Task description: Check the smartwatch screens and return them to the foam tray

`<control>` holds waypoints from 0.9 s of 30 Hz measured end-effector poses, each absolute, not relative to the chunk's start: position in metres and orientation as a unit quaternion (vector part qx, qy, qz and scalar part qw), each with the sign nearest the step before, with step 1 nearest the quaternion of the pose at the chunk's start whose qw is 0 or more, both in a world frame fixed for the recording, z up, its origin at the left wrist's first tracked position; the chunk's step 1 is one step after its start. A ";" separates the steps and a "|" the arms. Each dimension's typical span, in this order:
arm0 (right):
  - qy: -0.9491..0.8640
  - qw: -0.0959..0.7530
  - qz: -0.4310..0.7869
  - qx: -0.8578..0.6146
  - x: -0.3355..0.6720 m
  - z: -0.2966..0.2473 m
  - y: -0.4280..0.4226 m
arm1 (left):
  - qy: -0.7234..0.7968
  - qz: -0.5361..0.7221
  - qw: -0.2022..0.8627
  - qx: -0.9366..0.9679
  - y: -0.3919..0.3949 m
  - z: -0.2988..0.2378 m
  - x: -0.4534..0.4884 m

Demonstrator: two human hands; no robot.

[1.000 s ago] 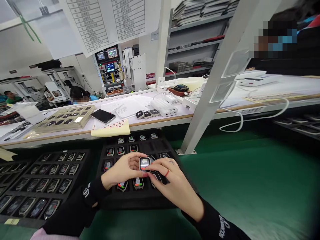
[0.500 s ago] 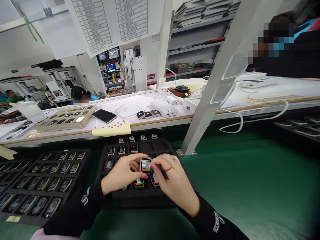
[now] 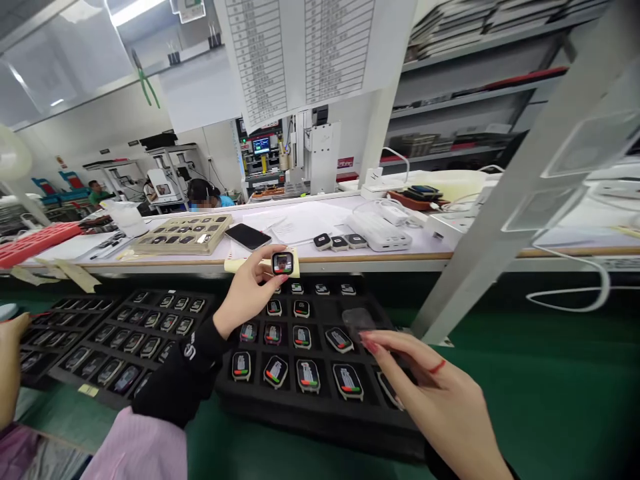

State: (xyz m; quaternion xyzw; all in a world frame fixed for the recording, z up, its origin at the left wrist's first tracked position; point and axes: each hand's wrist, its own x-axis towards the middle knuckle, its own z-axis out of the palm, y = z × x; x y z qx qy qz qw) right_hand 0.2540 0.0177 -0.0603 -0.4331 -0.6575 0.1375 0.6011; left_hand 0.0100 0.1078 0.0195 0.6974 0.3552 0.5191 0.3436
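Smartwatch (image 3: 283, 263) pinched upright between left fingers (image 3: 260, 257), right fingers (image 3: 380, 343) loosely spread just above black foam tray (image 3: 320, 427)

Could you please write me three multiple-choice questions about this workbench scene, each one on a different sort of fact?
1. Where is the smartwatch in the left hand?
A) In a tray slot
B) Above the black foam tray
C) On a wrist

2. What colour is the band on the right hand?
A) Red
B) Green
C) White

3. How does the black smartphone lie?
A) Upright
B) In a hand
C) Flat on the bench

Answers:
1 B, it is held clear of the slots.
2 A, the band shows red.
3 C, it rests flat.
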 end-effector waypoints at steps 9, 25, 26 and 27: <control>-0.630 0.615 0.119 -0.458 0.255 -0.060 0.015 | 0.352 0.548 0.312 0.692 0.106 0.036 0.008; -0.594 0.603 0.189 -0.498 0.252 -0.062 0.005 | 0.347 0.585 0.231 0.696 0.141 0.052 -0.004; -0.591 0.604 0.184 -0.502 0.252 -0.062 0.005 | 0.349 0.587 0.230 0.694 0.146 0.050 -0.006; -0.590 0.604 0.180 -0.505 0.252 -0.063 0.004 | 0.350 0.589 0.228 0.691 0.150 0.049 -0.007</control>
